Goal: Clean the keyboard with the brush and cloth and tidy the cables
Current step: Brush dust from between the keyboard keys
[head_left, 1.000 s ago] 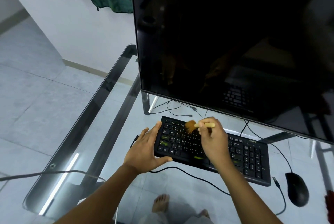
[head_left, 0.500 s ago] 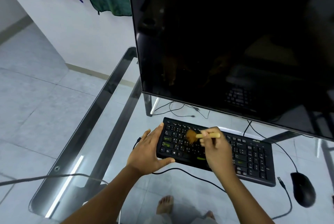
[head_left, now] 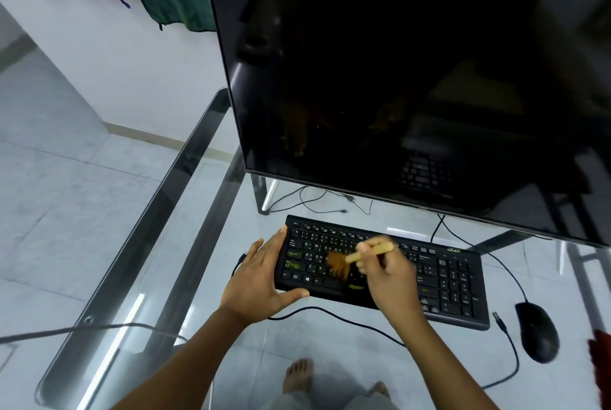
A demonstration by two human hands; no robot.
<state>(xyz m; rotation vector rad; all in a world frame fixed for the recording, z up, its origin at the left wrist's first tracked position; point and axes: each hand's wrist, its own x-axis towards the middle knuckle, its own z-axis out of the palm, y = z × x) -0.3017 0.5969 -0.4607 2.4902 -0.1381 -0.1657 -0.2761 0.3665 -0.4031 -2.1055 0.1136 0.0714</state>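
A black keyboard [head_left: 443, 280] lies on the glass table [head_left: 139, 244] below a large dark monitor. My left hand [head_left: 261, 280] holds the keyboard's left end, fingers along its side and thumb at the front edge. My right hand [head_left: 390, 277] pinches a small brush [head_left: 367, 254] by its pale wooden handle. The brown bristles are blurred and touch the letter keys left of the middle. The keyboard cable [head_left: 337, 320] runs loose along the front of the keyboard. A red cloth [head_left: 600, 360] shows at the right edge.
The black monitor [head_left: 413, 79] stands close behind the keyboard, with thin cables [head_left: 317, 201] beneath it. A black mouse [head_left: 537, 332] with its cable lies right of the keyboard. A grey cable [head_left: 82, 330] crosses the table's left corner. My bare feet show through the glass.
The brush has swept down from the upper key rows to the lower letter rows. My left hand still holds the keyboard's left end. The camera has shifted slightly.
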